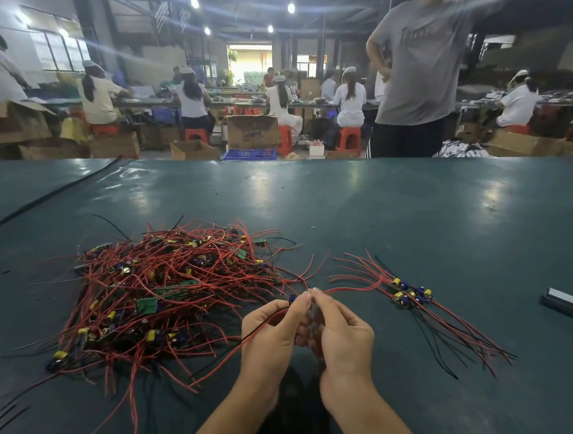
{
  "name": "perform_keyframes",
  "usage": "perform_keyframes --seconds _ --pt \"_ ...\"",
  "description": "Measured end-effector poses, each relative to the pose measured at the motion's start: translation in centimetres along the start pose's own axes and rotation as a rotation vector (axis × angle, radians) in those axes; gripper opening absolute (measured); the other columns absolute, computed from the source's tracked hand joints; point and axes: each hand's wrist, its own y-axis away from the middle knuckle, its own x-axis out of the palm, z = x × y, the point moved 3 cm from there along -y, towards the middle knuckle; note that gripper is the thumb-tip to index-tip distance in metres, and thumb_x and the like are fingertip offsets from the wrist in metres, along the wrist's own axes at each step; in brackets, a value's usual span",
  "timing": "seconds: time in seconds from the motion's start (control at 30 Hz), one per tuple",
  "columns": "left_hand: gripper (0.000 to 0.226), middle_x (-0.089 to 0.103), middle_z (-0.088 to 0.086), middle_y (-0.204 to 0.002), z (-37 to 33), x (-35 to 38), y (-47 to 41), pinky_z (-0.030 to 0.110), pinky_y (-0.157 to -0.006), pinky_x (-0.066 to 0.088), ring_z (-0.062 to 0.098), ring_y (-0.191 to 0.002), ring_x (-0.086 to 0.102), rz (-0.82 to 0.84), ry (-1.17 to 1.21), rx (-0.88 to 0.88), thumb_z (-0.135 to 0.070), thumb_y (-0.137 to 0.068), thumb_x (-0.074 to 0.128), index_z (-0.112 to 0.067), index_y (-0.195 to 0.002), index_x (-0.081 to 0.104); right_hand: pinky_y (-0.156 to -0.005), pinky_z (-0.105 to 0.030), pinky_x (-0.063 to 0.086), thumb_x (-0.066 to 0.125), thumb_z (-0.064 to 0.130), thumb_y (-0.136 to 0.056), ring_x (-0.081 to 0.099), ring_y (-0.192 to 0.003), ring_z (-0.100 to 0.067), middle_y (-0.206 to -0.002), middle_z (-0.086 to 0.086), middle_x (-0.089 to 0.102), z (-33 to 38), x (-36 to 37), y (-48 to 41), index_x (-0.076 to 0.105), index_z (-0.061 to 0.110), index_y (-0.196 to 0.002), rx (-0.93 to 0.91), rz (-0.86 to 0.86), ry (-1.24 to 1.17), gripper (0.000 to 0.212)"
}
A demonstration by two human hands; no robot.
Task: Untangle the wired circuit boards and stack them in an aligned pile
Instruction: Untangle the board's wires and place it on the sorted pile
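The left forearm [225, 421] and right forearm [367, 418] rise from below, converging. The left hand [273, 339] is curled, thumb and forefinger pinching a small circuit board [292, 298]. The right hand [346, 339], just beside it, curls likewise, its fingertips [317, 293] pinching a red wire [344, 289]. The two hands' fingertips touch

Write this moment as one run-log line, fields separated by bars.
stage: untangling | left hand: pinches board | right hand: pinches red wire | tangle: left of hands | pile: right of hands

we note a dark green table [413, 208]; windows [60, 51] at ten o'clock, ceiling lamps [194, 3] at twelve, red stools [349, 139] beyond.
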Motion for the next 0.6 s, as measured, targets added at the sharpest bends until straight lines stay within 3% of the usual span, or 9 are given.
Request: perform_keyframes --seconds 0.1,0.23,0.33,0.43,0.5,0.6 --pt "0.042 0.071 0.018 -0.076 0.2 -0.3 0.0 0.036 -0.073 0.054 0.025 -0.07 0.065 -0.002 0.021 -0.06 -0.044 -0.056 0.082 -0.006 -0.07 0.073 -0.061 -0.031 0.059 0.076 0.018 -0.083 0.07 -0.062 -0.018 -0.071 -0.008 0.075 -0.2 0.0 -0.2 0.08 0.021 -0.067 0.025 0.035 0.049 0.017" --pt "0.033 0.066 0.01 -0.067 -0.3 -0.5 0.0 0.026 -0.059 0.051 0.017 -0.061 0.062 0.059 0.047 -0.11 -0.038 -0.06 0.08 -0.007 -0.068 0.072 -0.066 -0.03 0.06 0.075 0.03 -0.082 0.073 -0.069 -0.017 -0.074 -0.005 0.076 -0.4 0.2 0.0 0.081 0.025 -0.07 -0.001 0.094 0.114 0.014" --pt "0.031 0.068 0.009 -0.066 -0.5 -0.7 0.1 0.023 -0.054 0.051 0.015 -0.058 0.064 0.07 0.042 -0.119 -0.034 -0.064 0.078 -0.004 -0.071 0.072 -0.077 -0.037 0.061 0.074 0.028 -0.084 0.075 -0.076 -0.019 -0.076 -0.005 0.077 -0.6 0.2 -0.3 0.081 0.026 -0.07 -0.006 0.091 0.142 0.016" --pt "0.034 0.072 0.019 -0.078 -0.6 -0.7 0.1 0.033 -0.069 0.055 0.028 -0.069 0.068 0.059 0.029 -0.109 -0.034 -0.062 0.079 -0.002 -0.073 0.074 -0.08 -0.038 0.06 0.076 0.024 -0.084 0.074 -0.075 -0.021 -0.074 -0.005 0.076 -0.4 0.0 -0.7 0.08 0.024 -0.067 0.015 0.055 0.14 0.017" --pt "0.028 0.068 0.019 -0.073 -0.6 -0.6 0.0 0.036 -0.071 0.051 0.029 -0.067 0.061 0.048 0.022 -0.099 -0.034 -0.062 0.079 -0.006 -0.066 0.074 -0.068 -0.034 0.058 0.078 0.022 -0.081 0.071 -0.064 -0.022 -0.067 -0.006 0.073 -0.2 -0.4 -1.0 0.079 0.018 -0.064 0.073 0.016 0.097 0.017" --pt "0.021 0.059 0.008 -0.06 -0.6 -0.4 0.0 0.022 -0.054 0.046 0.015 -0.054 0.052 0.063 -0.003 -0.088 -0.033 -0.063 0.077 -0.012 -0.06 0.072 -0.044 -0.022 0.038 0.081 0.02 -0.077 0.043 -0.041 -0.014 -0.051 0.002 0.049 0.2 -1.3 -1.8 0.073 0.011 -0.055 0.149 -0.1 0.014 0.025"
